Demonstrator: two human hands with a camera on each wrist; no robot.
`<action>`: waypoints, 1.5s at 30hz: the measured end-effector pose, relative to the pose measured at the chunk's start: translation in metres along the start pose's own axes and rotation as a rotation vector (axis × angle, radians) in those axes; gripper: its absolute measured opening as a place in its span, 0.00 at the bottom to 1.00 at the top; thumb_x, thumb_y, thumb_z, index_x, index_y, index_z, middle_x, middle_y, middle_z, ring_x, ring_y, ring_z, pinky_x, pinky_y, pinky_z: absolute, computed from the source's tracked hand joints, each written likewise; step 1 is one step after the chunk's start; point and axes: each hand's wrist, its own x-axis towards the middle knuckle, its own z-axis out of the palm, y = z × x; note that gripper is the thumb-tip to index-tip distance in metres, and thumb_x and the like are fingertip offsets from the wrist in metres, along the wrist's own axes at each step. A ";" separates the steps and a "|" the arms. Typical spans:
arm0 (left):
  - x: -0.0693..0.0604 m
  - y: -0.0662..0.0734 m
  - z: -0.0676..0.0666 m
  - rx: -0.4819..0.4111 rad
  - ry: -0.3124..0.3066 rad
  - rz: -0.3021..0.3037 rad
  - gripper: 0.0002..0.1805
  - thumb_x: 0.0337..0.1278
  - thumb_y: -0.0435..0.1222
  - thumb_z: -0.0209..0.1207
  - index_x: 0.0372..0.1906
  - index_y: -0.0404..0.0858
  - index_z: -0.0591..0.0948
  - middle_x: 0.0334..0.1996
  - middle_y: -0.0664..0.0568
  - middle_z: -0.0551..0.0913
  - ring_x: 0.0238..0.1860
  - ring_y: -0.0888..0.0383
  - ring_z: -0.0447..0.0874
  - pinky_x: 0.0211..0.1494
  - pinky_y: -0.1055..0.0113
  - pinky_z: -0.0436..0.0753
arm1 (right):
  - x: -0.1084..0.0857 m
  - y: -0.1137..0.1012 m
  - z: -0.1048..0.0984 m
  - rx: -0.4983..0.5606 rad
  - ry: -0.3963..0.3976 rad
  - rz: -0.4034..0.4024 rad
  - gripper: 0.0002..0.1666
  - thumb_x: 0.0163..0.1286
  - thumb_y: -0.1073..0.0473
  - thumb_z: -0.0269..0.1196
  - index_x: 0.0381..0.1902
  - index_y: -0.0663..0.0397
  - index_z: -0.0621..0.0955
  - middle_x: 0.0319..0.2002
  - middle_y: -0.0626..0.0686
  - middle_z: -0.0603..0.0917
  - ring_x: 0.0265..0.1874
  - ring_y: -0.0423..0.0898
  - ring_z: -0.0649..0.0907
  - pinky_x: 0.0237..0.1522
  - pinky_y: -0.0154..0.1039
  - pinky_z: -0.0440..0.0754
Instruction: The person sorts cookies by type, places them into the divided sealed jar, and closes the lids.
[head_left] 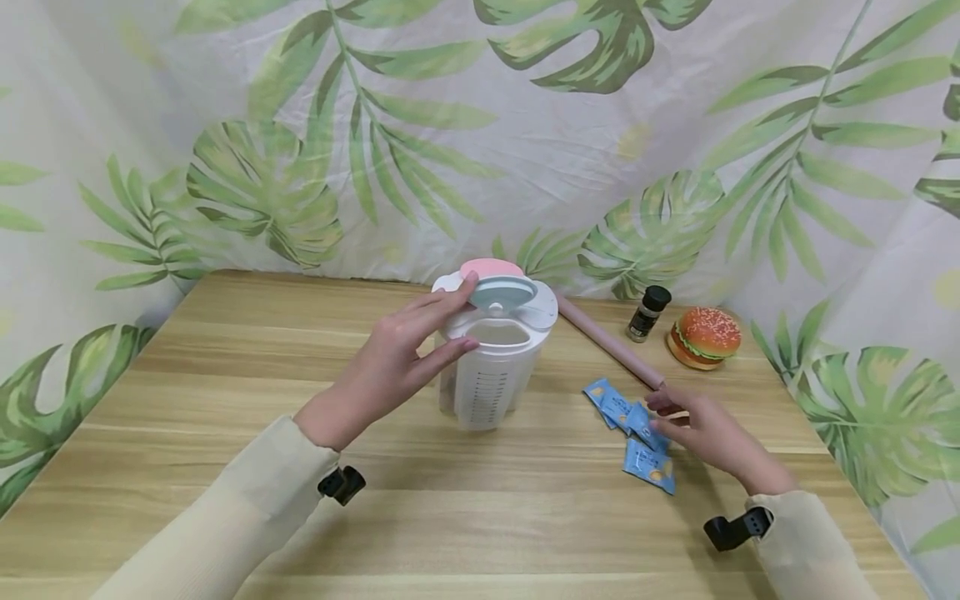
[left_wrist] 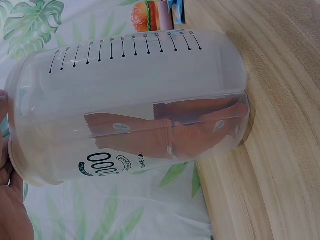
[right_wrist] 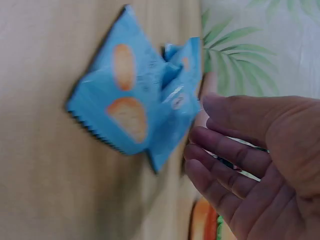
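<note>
A clear storage container (head_left: 491, 379) with a white lid and measuring marks stands upright on the table. Its grey-blue flap (head_left: 504, 293) is raised over an opening, beside a pink flap (head_left: 491, 268). My left hand (head_left: 397, 342) holds the lid, the thumb at the near rim and a fingertip at the raised flap. Brown-orange packets (left_wrist: 130, 132) lie inside one compartment, seen through the wall in the left wrist view. My right hand (head_left: 705, 429) hovers beside several blue snack packets (head_left: 648, 467), fingers loosely bent and holding nothing; any contact is unclear.
A pinkish rod (head_left: 611, 342) lies on the wooden table (head_left: 420, 533) between the container and my right hand. Behind it are a black-capped seasoning jar (head_left: 648, 313) and a toy hamburger (head_left: 703, 337). A leaf-patterned cloth (head_left: 420, 167) hangs at the back.
</note>
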 end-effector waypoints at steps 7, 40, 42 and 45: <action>0.001 0.000 0.000 0.004 0.007 0.007 0.41 0.59 0.31 0.73 0.77 0.36 0.71 0.57 0.43 0.89 0.62 0.46 0.86 0.66 0.50 0.87 | 0.000 0.006 0.009 -0.024 -0.045 0.037 0.26 0.74 0.62 0.68 0.64 0.69 0.79 0.55 0.65 0.87 0.54 0.59 0.86 0.52 0.53 0.91; 0.000 0.001 -0.001 0.004 0.014 -0.002 0.40 0.58 0.31 0.73 0.76 0.35 0.72 0.57 0.43 0.89 0.62 0.46 0.86 0.68 0.49 0.85 | -0.006 0.001 -0.014 -0.006 0.117 -0.085 0.08 0.73 0.66 0.67 0.49 0.59 0.85 0.39 0.51 0.89 0.38 0.26 0.81 0.38 0.29 0.86; 0.000 0.001 -0.001 0.002 0.013 -0.004 0.40 0.59 0.31 0.73 0.76 0.35 0.72 0.57 0.42 0.89 0.62 0.46 0.86 0.68 0.49 0.85 | -0.004 -0.005 -0.013 0.021 0.147 -0.101 0.08 0.73 0.67 0.67 0.49 0.60 0.84 0.40 0.52 0.88 0.38 0.26 0.82 0.39 0.28 0.86; -0.001 0.001 0.000 -0.001 0.014 -0.006 0.40 0.59 0.31 0.73 0.76 0.35 0.72 0.57 0.42 0.89 0.62 0.46 0.87 0.67 0.49 0.86 | 0.001 -0.019 -0.013 0.092 0.200 -0.159 0.08 0.73 0.70 0.66 0.49 0.63 0.82 0.38 0.52 0.87 0.38 0.28 0.83 0.38 0.28 0.87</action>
